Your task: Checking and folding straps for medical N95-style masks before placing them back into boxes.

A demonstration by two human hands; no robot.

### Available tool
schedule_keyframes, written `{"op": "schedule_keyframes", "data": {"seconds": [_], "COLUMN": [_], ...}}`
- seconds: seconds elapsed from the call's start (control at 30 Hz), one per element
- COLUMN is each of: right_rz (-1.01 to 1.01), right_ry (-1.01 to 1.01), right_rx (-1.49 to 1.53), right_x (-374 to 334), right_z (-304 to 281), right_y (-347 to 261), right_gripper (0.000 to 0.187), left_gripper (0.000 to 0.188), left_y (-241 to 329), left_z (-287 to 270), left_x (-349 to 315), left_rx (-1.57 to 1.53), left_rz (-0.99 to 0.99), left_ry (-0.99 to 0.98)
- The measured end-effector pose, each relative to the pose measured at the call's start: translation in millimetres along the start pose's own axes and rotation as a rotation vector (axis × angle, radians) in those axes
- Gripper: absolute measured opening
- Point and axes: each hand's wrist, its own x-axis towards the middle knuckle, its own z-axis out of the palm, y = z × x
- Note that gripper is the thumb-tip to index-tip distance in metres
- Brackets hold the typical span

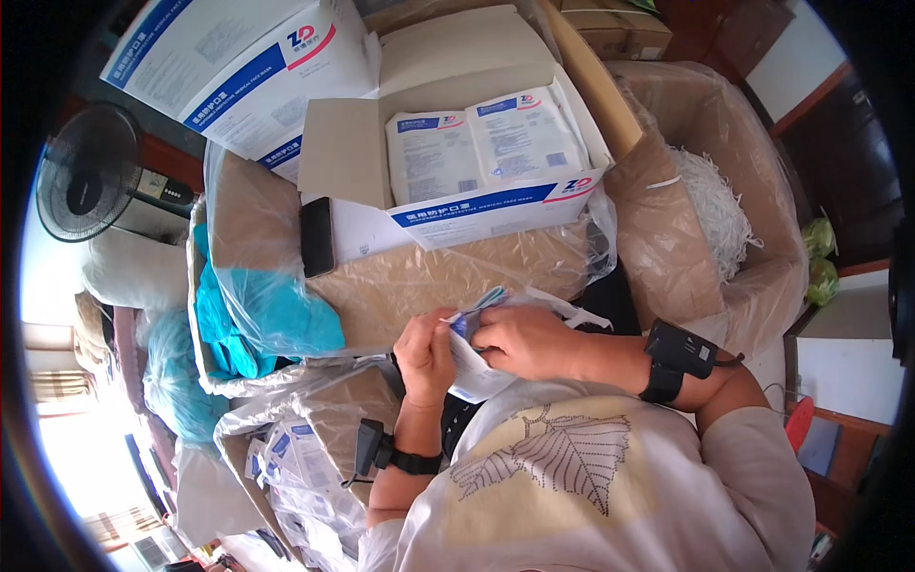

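My left hand [425,355] pinches the open edge of a small white plastic pouch [474,379] held close to my chest. My right hand [522,340] grips the pouch's other side and presses a folded blue and white face mask [479,305] into its mouth. Both wrists carry black strapped devices. Just beyond the hands stands an open white and blue carton [457,205] with flat white packets [486,143] stacked inside.
A plastic-lined cardboard box [705,210] at right holds white elastic strips. At left, a clear bag [257,315] holds blue masks. Filled white pouches [295,458] lie in a bag at lower left. A second carton [238,67] sits at the back, and a fan [86,172] at far left.
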Motion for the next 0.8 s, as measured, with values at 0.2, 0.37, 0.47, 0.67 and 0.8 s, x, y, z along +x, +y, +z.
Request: {"op": "schedule_keyframes", "data": {"seconds": [0.2, 0.37, 0.47, 0.67, 0.8], "right_rz": [0.128, -0.031, 0.087, 0.011, -0.107], "right_ry": [0.155, 0.478, 0.046, -0.249, -0.284], "right_rx": [0.65, 0.965, 0.955, -0.033, -0.157], "right_x": [-14.3, -17.3, -23.1, 4.3, 10.9], "right_z": [-44.1, -105.5, -122.5, -97.7, -78.1], "right_y": [-4.5, 28.7, 24.7, -16.4, -11.8], "right_gripper": [0.019, 0.033, 0.031, 0.024, 0.02], "left_gripper": [0.014, 0.021, 0.02, 0.019, 0.018], "left_y": [-8.3, -21.4, -17.2, -11.2, -6.1], "left_z": [-4.7, -14.8, -13.2, -18.1, -19.2], "left_x": [-1.2, -11.4, -2.0, 5.4, 3.9], "left_rx": [-0.08, -0.127, -0.279, -0.202, -0.202], "left_rz": [-0.008, -0.017, 0.135, 0.315, 0.31], "left_ry": [0.283, 0.226, 0.198, 0.09, 0.044]}}
